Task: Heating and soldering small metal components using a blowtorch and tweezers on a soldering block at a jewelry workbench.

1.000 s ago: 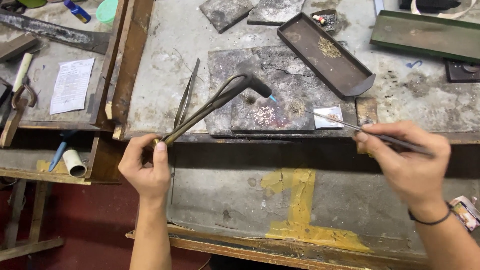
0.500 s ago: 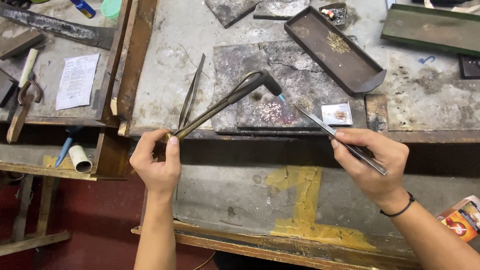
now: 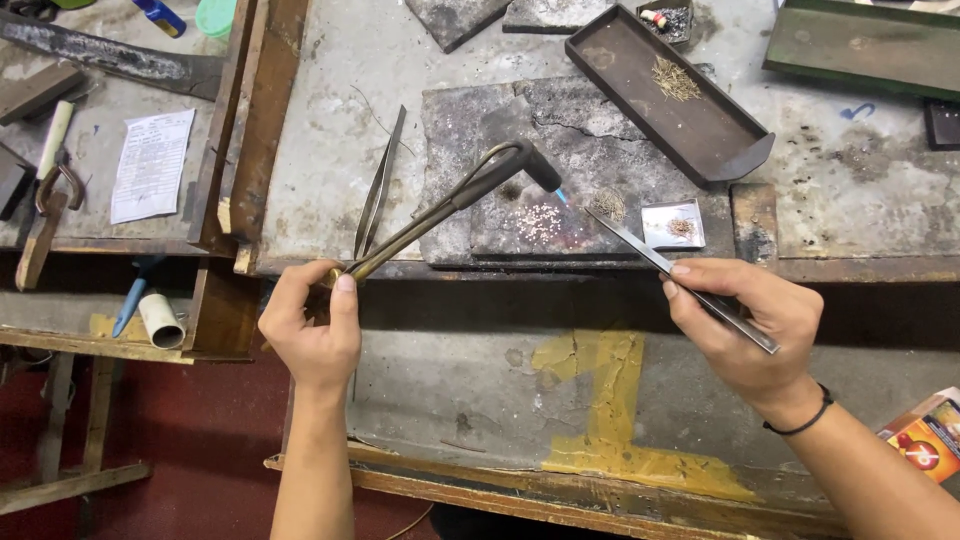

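Soldering step, by the look: left hand (image 3: 312,330) gripping brass blowtorch (image 3: 455,200), right hand (image 3: 745,325) pinching long steel tweezers (image 3: 665,265), both aimed at silvery grains (image 3: 540,220) on charred slab (image 3: 560,170) near counter (image 3: 860,190) front edge, needing steadiness.

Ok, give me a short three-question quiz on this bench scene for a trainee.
1. True or false: the left hand holds the torch.
2. What does the right hand hold? A) hammer B) tweezers C) brush
3. On what do the small bright bits lie?

Key: 1 true. 2 B. 3 the dark slab, just by the blue flame.
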